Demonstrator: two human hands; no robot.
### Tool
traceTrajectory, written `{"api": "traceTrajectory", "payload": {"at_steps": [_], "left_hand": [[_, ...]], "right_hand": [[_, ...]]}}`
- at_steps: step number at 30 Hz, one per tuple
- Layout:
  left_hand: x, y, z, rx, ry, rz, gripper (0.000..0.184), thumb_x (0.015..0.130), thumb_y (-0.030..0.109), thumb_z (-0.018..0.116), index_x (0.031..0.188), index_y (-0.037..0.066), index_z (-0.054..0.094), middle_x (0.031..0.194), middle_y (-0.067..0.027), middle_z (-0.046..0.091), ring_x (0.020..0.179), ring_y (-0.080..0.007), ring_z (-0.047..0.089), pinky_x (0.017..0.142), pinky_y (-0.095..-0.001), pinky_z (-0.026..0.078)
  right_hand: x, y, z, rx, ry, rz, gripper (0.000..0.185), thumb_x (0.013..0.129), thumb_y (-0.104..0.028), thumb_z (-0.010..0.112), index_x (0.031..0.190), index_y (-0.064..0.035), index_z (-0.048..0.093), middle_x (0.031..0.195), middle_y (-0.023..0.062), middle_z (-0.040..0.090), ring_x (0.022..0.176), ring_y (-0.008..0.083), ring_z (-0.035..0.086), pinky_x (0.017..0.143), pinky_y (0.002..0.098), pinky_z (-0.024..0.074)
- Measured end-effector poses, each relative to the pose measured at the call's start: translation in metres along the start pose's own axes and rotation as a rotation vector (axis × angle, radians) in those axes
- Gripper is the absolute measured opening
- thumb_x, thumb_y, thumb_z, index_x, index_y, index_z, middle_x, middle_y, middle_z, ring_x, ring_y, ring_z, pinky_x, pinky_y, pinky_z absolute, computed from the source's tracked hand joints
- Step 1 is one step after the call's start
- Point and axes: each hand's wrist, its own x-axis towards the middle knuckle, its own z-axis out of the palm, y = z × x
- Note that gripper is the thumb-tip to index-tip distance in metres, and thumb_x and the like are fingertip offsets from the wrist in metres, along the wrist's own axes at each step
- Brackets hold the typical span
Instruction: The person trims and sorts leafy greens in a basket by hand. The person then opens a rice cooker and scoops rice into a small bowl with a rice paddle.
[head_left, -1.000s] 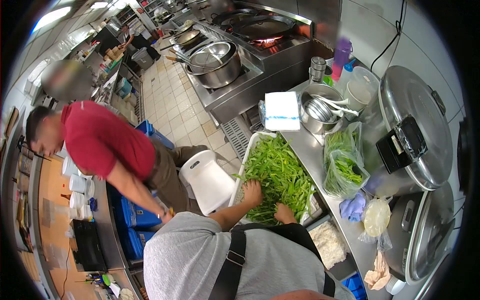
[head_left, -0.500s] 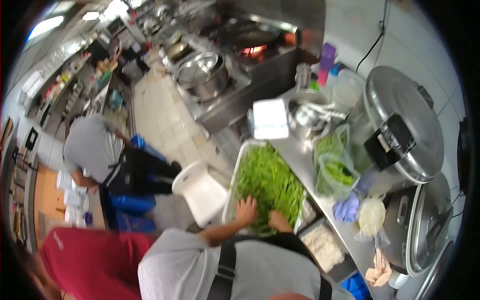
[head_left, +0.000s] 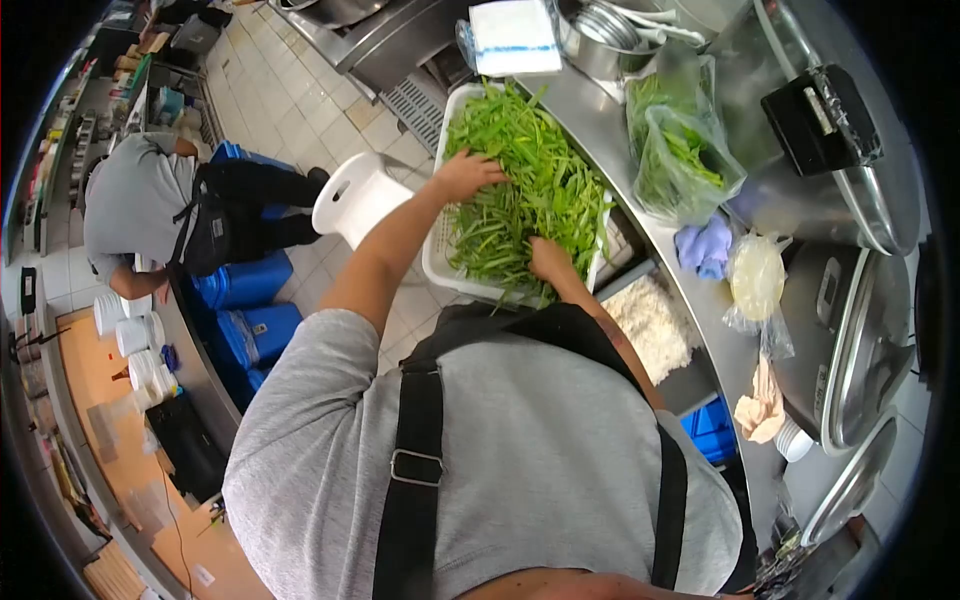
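Note:
A white plastic basket [head_left: 437, 262] is heaped with long-stemmed leafy greens [head_left: 530, 175]. My left hand [head_left: 468, 178] rests palm down on the left part of the heap, its fingers stretched out over the leaves. Closer to the basket's near edge, my right hand [head_left: 550, 262] is curled into the greens on the right side. Leaves hide part of its fingers.
A white stool [head_left: 360, 195] stands left of the basket. On the right, a steel counter [head_left: 665, 235] holds a clear bag of greens [head_left: 685, 160] and large cookers. A tray of white shredded food [head_left: 650, 325] sits below it. A co-worker [head_left: 150, 205] bends over at the left.
The view has tilted down, so the stove has mostly left the frame and the basket appears higher. The person in red is out of view. Both my hands remain in the greens.

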Motion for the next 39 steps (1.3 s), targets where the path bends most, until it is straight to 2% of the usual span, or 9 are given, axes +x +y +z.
{"api": "traceTrajectory", "payload": {"at_steps": [5, 6, 16, 20, 24, 27, 31, 32, 39], "left_hand": [[0.005, -0.012, -0.007, -0.091, -0.081, -0.022, 0.054, 0.076, 0.008, 0.059, 0.127, 0.024, 0.047, 0.124, 0.0012, 0.05, 0.112, -0.0243, 0.05, 0.097, -0.0529, 0.035], [0.002, -0.008, -0.009, -0.071, -0.057, -0.049, 0.049, 0.077, 0.01, 0.058, 0.123, 0.025, 0.05, 0.124, 0.0059, 0.048, 0.11, -0.02, 0.051, 0.096, -0.0462, 0.036], [-0.015, 0.023, 0.029, -0.146, 0.196, -0.121, 0.036, 0.073, 0.01, 0.057, 0.109, 0.013, 0.054, 0.111, -0.002, 0.049, 0.114, -0.0259, 0.044, 0.095, -0.0536, 0.033], [-0.024, 0.041, 0.062, -0.251, 0.081, -0.097, 0.044, 0.073, 0.009, 0.057, 0.116, 0.016, 0.052, 0.116, -0.0017, 0.046, 0.111, -0.0253, 0.044, 0.101, -0.0514, 0.028], [-0.029, 0.016, 0.073, -0.027, 0.196, 0.077, 0.057, 0.075, 0.008, 0.057, 0.128, 0.021, 0.043, 0.121, 0.0014, 0.045, 0.116, -0.0238, 0.04, 0.097, -0.045, 0.036], [-0.014, -0.004, 0.057, -0.022, -0.157, 0.091, 0.052, 0.076, 0.007, 0.057, 0.125, 0.021, 0.048, 0.121, 0.0022, 0.046, 0.117, -0.0232, 0.04, 0.092, -0.0399, 0.043], [0.018, -0.042, 0.077, 0.051, -0.089, 0.333, 0.032, 0.079, 0.005, 0.053, 0.108, 0.015, 0.057, 0.103, -0.0062, 0.058, 0.099, -0.0276, 0.056, 0.079, -0.0396, 0.051], [0.021, -0.045, 0.071, -0.069, -0.106, 0.245, 0.026, 0.079, 0.005, 0.052, 0.104, 0.012, 0.057, 0.098, -0.0107, 0.059, 0.093, -0.0297, 0.059, 0.076, -0.0409, 0.052], [0.033, -0.064, 0.04, -0.108, -0.097, 0.262, 0.023, 0.08, 0.003, 0.051, 0.101, 0.008, 0.058, 0.097, -0.0123, 0.061, 0.096, -0.031, 0.06, 0.077, -0.0419, 0.051]], "right_hand": [[-0.004, -0.001, 0.003, -0.028, 0.026, 0.016, 0.048, 0.073, -0.008, 0.057, 0.12, -0.0096, 0.054, 0.101, 0.0219, 0.063, 0.093, 0.0376, 0.061, 0.078, 0.0468, 0.0493], [-0.003, -0.001, 0.003, -0.031, 0.024, 0.021, 0.048, 0.073, -0.008, 0.058, 0.12, -0.0097, 0.054, 0.101, 0.022, 0.063, 0.093, 0.0376, 0.061, 0.078, 0.0468, 0.0492], [-0.02, -0.03, -0.022, 0.144, 0.176, 0.023, 0.052, 0.072, -0.007, 0.058, 0.124, -0.0106, 0.052, 0.1, 0.0227, 0.062, 0.093, 0.0379, 0.06, 0.079, 0.0464, 0.049], [-0.018, -0.068, -0.042, 0.143, 0.195, 0.061, 0.058, 0.071, -0.01, 0.06, 0.128, -0.0125, 0.048, 0.097, 0.0221, 0.063, 0.09, 0.0384, 0.06, 0.076, 0.0464, 0.0496], [0.013, -0.091, -0.015, -0.006, 0.073, 0.202, 0.049, 0.075, -0.007, 0.055, 0.124, -0.0108, 0.05, 0.097, 0.0175, 0.064, 0.092, 0.0345, 0.062, 0.074, 0.043, 0.0512], [0.02, -0.074, 0.018, -0.069, 0.104, 0.32, 0.032, 0.08, -0.01, 0.051, 0.111, -0.0097, 0.059, 0.098, 0.0153, 0.065, 0.089, 0.0304, 0.065, 0.071, 0.0407, 0.0518], [-0.012, -0.054, 0.033, -0.122, 0.185, 0.379, 0.022, 0.082, -0.013, 0.049, 0.093, -0.0094, 0.067, 0.097, 0.0139, 0.066, 0.087, 0.0294, 0.066, 0.071, 0.0406, 0.0522], [-0.016, -0.051, 0.032, -0.138, 0.211, 0.404, 0.021, 0.082, -0.014, 0.049, 0.089, -0.0096, 0.069, 0.096, 0.0135, 0.066, 0.087, 0.0292, 0.066, 0.071, 0.0405, 0.0522], [0.0, -0.072, 0.041, -0.085, 0.203, 0.495, 0.023, 0.084, -0.013, 0.047, 0.095, -0.0098, 0.067, 0.1, 0.0137, 0.066, 0.09, 0.0291, 0.065, 0.073, 0.0395, 0.0525]]}}
